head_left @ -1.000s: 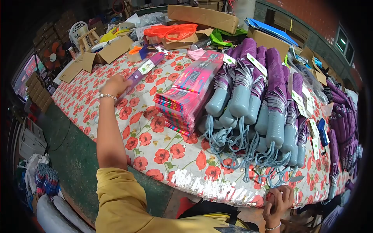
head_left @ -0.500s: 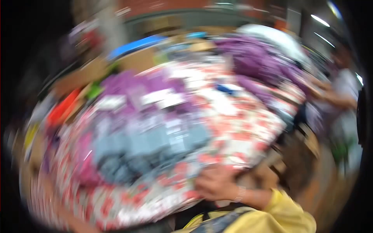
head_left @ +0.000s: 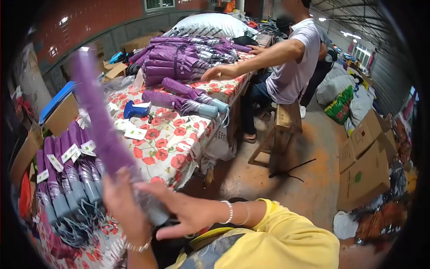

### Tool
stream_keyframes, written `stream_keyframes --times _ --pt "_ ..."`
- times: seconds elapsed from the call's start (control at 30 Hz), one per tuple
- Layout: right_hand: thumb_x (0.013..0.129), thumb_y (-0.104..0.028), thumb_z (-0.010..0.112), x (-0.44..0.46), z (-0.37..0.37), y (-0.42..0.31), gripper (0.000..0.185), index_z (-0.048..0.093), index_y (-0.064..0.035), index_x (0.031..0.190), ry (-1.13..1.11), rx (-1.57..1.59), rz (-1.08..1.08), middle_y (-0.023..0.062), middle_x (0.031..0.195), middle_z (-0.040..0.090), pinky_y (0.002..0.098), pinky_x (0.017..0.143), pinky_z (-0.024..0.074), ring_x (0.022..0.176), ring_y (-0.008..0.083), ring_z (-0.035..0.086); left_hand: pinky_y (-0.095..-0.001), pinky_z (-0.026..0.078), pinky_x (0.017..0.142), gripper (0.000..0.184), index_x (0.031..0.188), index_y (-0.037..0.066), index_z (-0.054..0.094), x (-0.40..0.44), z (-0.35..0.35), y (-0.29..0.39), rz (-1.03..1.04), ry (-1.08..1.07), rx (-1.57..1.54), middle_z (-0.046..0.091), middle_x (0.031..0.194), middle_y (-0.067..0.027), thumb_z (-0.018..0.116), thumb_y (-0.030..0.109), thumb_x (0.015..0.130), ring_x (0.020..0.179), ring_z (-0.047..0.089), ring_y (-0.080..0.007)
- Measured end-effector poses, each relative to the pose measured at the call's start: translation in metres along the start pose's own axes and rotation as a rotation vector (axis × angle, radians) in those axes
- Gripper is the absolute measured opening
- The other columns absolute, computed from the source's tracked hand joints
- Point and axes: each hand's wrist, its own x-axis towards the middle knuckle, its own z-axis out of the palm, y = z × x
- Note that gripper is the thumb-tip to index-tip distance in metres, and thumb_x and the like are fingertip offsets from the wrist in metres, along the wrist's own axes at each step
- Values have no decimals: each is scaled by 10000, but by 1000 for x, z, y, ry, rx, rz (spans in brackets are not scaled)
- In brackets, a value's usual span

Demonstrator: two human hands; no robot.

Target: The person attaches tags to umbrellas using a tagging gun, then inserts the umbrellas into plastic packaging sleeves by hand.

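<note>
A folded purple umbrella [head_left: 102, 121] with a grey handle is held up at a tilt over the near table side, its upper part blurred. My left hand [head_left: 122, 204] is wrapped round its lower part. Beside the handle, my right hand [head_left: 192, 210] is open, thumb and fingers apart; its fingertips overlap the umbrella, and I cannot tell whether they touch it. To the left lies a row of purple umbrellas [head_left: 67, 157] with grey handles, white tags and wrist cords. Two more umbrellas [head_left: 163, 99] lie farther along the table, near a blue-and-white tagging gun [head_left: 135, 109].
The table has a red-flowered cloth [head_left: 163, 145]. A large umbrella pile [head_left: 170, 60] and a white sack [head_left: 212, 22] are farther back. A co-worker [head_left: 293, 62] sits on a wooden stool [head_left: 286, 123], one arm over the table. Cardboard boxes [head_left: 365, 172] stand at right.
The view has swung to the right and sharpened. A purple umbrella is now up in my left hand. My right hand, earlier at the table edge, is beside its handle.
</note>
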Motion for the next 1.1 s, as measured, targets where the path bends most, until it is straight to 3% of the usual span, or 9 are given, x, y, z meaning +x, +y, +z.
stream_keyframes --times 0.13,0.17,0.23,0.3,0.37,0.5,0.73,0.83,1.1 --pt "735 -111 655 -46 -39 20 902 110 -51 1451 294 8 165 182 1472 182 377 1127 125 1396 269 125 -235 450 610 280 1110 -4 474 12 96 -17 -261 -206 -448 560 885 -41 467 230 955 714 542 -93" --pt "686 -72 642 -55 -51 19 892 170 -49 1442 417 -228 166 182 1366 360 350 1015 362 1240 266 422 -232 449 620 289 1133 2 460 8 116 -11 -248 -246 -539 557 894 -38 484 225 950 737 541 -90" --pt "635 -30 591 -77 -66 9 852 252 -48 1416 683 407 459 134 1154 530 263 675 509 786 172 609 -278 462 788 482 1281 -55 389 6 145 -18 -219 -493 -662 561 1031 -92 524 259 941 922 538 -142" --pt "586 -33 561 -89 -93 16 850 300 -60 1395 914 765 195 87 991 577 202 437 414 460 79 461 -330 437 864 587 1349 -51 331 5 165 -21 -95 -636 -470 562 1073 -142 557 278 919 989 537 -222" --pt "558 -70 568 -116 -136 28 891 293 -94 1404 936 830 108 156 924 590 266 450 437 434 131 466 -492 304 1002 667 1366 42 358 13 153 -24 427 -823 214 476 1233 -225 647 303 824 1195 405 -376" --pt "653 -158 526 -171 -228 76 818 276 -130 1430 931 1000 -38 195 802 599 302 479 413 432 182 479 -630 190 1025 760 1382 110 344 8 134 -57 310 -764 903 257 1395 -283 713 205 726 1331 214 -440" --pt "674 -195 508 -216 -311 183 631 428 -56 1284 1142 1115 -127 175 759 513 290 415 340 397 171 378 -675 177 1000 624 1371 98 370 8 141 -81 383 -722 1035 244 1402 -312 509 0 771 1321 230 -460" --pt "674 -239 514 -221 -318 209 510 449 21 1108 1259 1133 -149 158 736 480 279 407 326 396 161 366 -674 178 1001 623 1368 90 373 10 144 -78 370 -758 1077 224 1413 -314 511 -2 767 1324 218 -468" --pt "673 -270 566 -228 -325 241 532 425 38 1084 1199 1186 -220 155 756 482 290 415 324 415 167 379 -652 199 1004 671 1380 83 350 9 150 -74 394 -776 1196 215 1434 -290 593 66 755 1323 219 -467"
